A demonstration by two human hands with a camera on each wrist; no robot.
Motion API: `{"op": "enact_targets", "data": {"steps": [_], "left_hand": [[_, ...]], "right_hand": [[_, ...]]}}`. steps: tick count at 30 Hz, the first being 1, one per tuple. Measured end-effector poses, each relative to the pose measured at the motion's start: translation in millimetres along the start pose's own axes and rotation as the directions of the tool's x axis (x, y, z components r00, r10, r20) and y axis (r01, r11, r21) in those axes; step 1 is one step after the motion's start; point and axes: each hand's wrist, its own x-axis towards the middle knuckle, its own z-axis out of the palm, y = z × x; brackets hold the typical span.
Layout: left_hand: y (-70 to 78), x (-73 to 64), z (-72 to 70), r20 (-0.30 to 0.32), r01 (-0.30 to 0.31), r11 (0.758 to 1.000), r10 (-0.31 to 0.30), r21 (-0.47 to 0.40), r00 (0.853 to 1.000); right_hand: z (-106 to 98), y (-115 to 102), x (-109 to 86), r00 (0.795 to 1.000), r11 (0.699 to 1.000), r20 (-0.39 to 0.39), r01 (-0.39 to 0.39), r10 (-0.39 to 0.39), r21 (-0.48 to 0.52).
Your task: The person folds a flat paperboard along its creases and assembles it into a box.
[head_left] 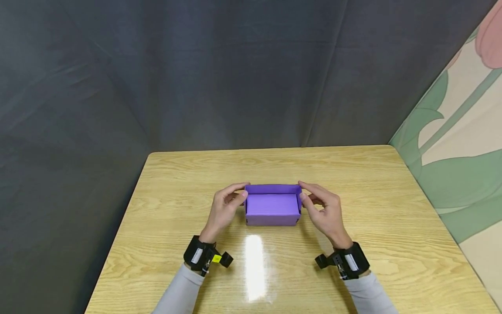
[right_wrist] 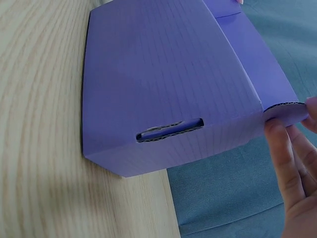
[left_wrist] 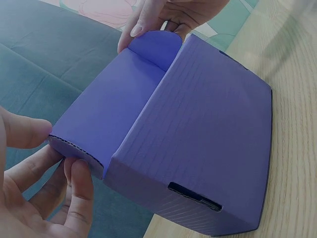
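Observation:
A purple cardboard box [head_left: 271, 220] stands on the table between both hands, its front face toward me. Behind the front's top edge rises a purple panel [left_wrist: 106, 94] with a rounded side flap at each end. My left hand [head_left: 223, 212] is at the box's left end, where thumb and fingers pinch the near side flap [left_wrist: 74, 149] in the left wrist view. On the opposite end, my right hand [head_left: 326, 213] pinches the other side flap [right_wrist: 287, 112] between thumb and fingers. A narrow slot [right_wrist: 171, 131] cuts through a lower corner of the box.
The light wood-grain table [head_left: 176, 183] reflects a bright strip of light in front of the box. A dark curtain [head_left: 243, 87] hangs along the back and left. At right is a cloth with a flower pattern [head_left: 462, 174]. Both wrists wear black camera straps [head_left: 200, 255].

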Motion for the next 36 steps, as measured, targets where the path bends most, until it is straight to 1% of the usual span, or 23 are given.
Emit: {"op": "enact_targets", "data": {"steps": [4, 7, 12, 20, 23, 29, 36], "left_hand": [[-1.1, -0.5, -0.4, -0.011, 0.000, 1.000, 0.000, 0.009, 1.000], [-1.3, -0.8, -1.0, -0.014, -0.002, 1.000, 0.002, 0.018, 1.000], [-3.8, -0.8, -2.3, 0.001, -0.007, 1.000, 0.007, 0.016, 1.000], [-6.1, -0.9, -4.0, 0.024, -0.014, 1.000, 0.014, 0.009, 1.000], [-6.4, -1.4, -4.4, 0.034, -0.026, 1.000, 0.026, -0.007, 0.999], [-10.4, -1.8, -4.2, 0.047, -0.073, 0.996, 0.075, -0.044, 0.996], [-14.6, -0.6, -3.2, 0.047, -0.087, 0.995, 0.090, -0.055, 0.995]], "right_hand": [[2, 0, 0.6, 1.000, 1.000, 0.000, 0.018, -0.018, -0.008], [2, 1, 0.3, 1.000, 1.000, 0.003, 0.017, -0.017, -0.010], [1, 2, -1.6, 1.000, 1.000, 0.014, 0.003, -0.003, -0.001], [0, 4, -3.4, 1.000, 1.000, 0.024, 0.015, -0.015, -0.009], [0, 3, -3.9, 1.000, 1.000, 0.023, 0.013, -0.012, -0.020], [1, 4, -5.1, 1.000, 0.999, 0.016, 0.008, -0.008, -0.040], [4, 4, -4.3, 0.999, 0.998, -0.017, 0.047, -0.048, -0.036]]}}
